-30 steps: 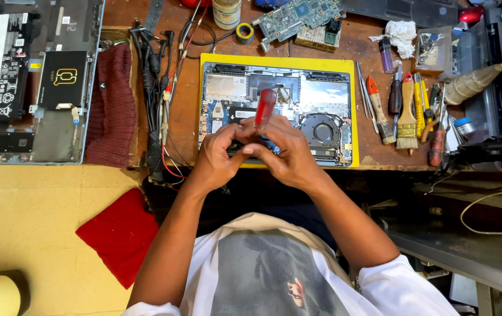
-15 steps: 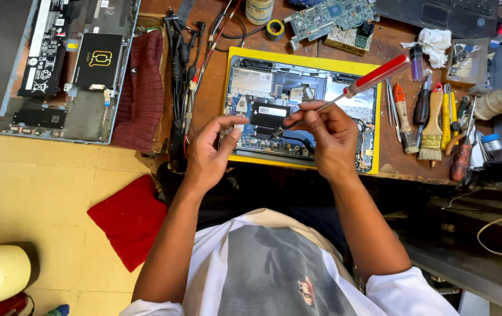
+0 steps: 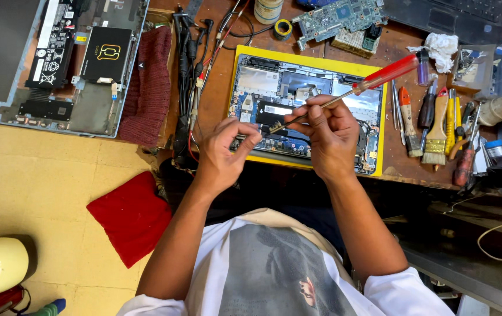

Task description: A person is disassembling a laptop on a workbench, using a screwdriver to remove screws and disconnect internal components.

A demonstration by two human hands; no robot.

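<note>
My right hand [image 3: 328, 136] grips the metal shaft of a red-handled screwdriver [image 3: 386, 72], which slants down to the left. My left hand [image 3: 226, 153] is curled with thumb and forefinger pinched at the screwdriver's tip; whether something small sits between them is too small to tell. Both hands hover over the front part of an opened laptop base [image 3: 274, 82] with its boards and fan exposed. The laptop lies on a yellow mat [image 3: 240, 57] on the wooden bench.
A second opened laptop [image 3: 57, 64] lies at the left beside a maroon knit cloth [image 3: 148, 82] and a bundle of cables [image 3: 187, 70]. A circuit board [image 3: 338, 17] and tape roll [image 3: 282, 28] sit behind. Screwdrivers and a brush [image 3: 436, 131] line the right. On the floor lies a red cloth [image 3: 131, 213].
The screwdriver swung from upright between both hands to slanting right. My hands moved slightly apart, the left now meeting the tip. The camera view shifted right and down.
</note>
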